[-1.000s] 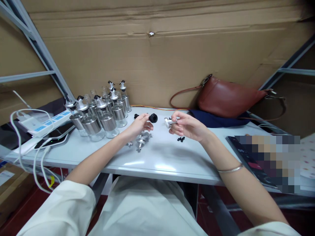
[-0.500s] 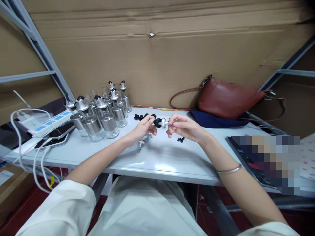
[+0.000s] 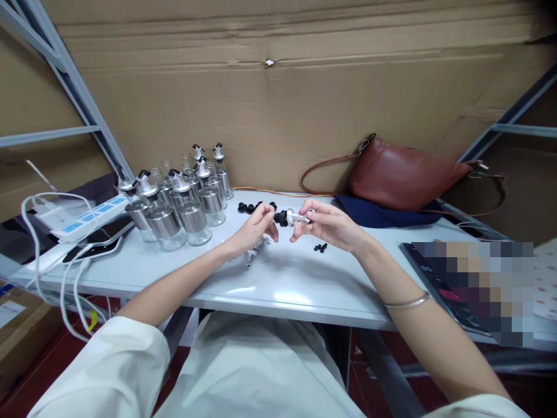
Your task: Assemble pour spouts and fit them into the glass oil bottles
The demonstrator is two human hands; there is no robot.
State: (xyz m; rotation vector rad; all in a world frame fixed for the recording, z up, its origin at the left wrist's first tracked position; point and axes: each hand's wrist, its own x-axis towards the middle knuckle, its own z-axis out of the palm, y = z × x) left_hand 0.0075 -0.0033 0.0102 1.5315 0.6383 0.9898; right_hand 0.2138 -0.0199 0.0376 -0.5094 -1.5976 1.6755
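We hold two pieces end to end above the middle of the white table (image 3: pixel 282 284); taking them as the centre of our clock, the black ribbed stopper (image 3: pixel 281 218) points to 9 and the silver pourer (image 3: pixel 294 217) to 3. The two touch, though we cannot tell how far one sits inside the other. Our left hand (image 3: pixel 252 229) is nearly closed, thumb and forefinger pinching the stopper, the other fingers curled loosely below. Our right hand (image 3: pixel 331 226) is partly closed, its fingertips gripping the pourer's narrow spout, with a lower finger apart from the metal. At 8 o'clock, near the left hand, lie loose silver pourers (image 3: pixel 252 255), partly hidden by it; between 9 and 10, spare black stoppers (image 3: pixel 250 208) form a row. Small black caps (image 3: pixel 321 248) are clustered at 4. Farther out at 9 stand glass bottles (image 3: pixel 164 222) with steel sleeves, several wearing pourers, and beyond them a power strip (image 3: pixel 98 216). A brown bag (image 3: pixel 404 174) rests between 2 and 3, on dark-blue cloth (image 3: pixel 376 216).
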